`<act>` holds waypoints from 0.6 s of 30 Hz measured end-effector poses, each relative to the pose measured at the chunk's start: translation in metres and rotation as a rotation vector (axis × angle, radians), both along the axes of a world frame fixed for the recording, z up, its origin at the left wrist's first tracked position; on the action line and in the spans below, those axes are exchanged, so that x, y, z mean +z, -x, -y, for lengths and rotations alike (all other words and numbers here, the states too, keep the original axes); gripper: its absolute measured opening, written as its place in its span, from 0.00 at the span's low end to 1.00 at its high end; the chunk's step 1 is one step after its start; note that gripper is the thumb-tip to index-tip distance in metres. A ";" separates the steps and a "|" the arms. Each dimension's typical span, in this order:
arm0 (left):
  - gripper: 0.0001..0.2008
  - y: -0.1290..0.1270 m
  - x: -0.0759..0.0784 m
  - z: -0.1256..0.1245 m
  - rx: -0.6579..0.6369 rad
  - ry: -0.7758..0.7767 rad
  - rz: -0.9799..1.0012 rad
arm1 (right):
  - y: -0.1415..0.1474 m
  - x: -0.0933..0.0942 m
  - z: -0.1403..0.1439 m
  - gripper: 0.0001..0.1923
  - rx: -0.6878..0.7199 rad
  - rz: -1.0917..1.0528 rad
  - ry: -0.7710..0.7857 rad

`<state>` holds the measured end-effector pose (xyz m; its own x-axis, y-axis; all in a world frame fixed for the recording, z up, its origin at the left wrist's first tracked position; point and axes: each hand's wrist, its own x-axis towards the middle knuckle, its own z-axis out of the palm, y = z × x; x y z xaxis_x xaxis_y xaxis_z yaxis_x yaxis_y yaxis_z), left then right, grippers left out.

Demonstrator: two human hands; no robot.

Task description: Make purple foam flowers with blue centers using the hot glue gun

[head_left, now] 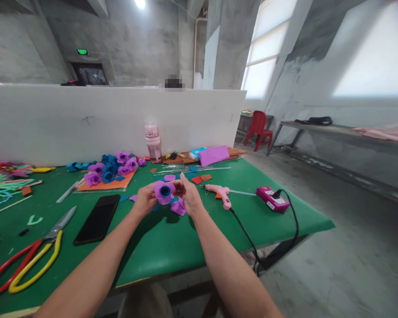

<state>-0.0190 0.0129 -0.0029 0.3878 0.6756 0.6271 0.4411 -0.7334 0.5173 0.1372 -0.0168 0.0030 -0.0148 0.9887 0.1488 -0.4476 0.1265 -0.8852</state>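
A purple flower with a dark blue centre, which looks like crepe paper, is held up over the middle of the green table. My left hand is closed on its left side. On the other side, my right hand pinches the right edge of the petals, with one finger pointing up. Behind and below the hands lie loose purple petals and blue pieces. A pink glue gun rests to the right with a clear glue stick in its back.
Finished purple and blue flowers are heaped at the back left. Scissors and a black phone lie left. A pink bottle stands by the white partition. A magenta power box with a black cable sits near the right edge.
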 end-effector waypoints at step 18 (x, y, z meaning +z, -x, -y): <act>0.08 0.001 0.000 0.001 -0.041 -0.040 -0.030 | -0.003 0.003 0.001 0.28 -0.002 -0.080 0.037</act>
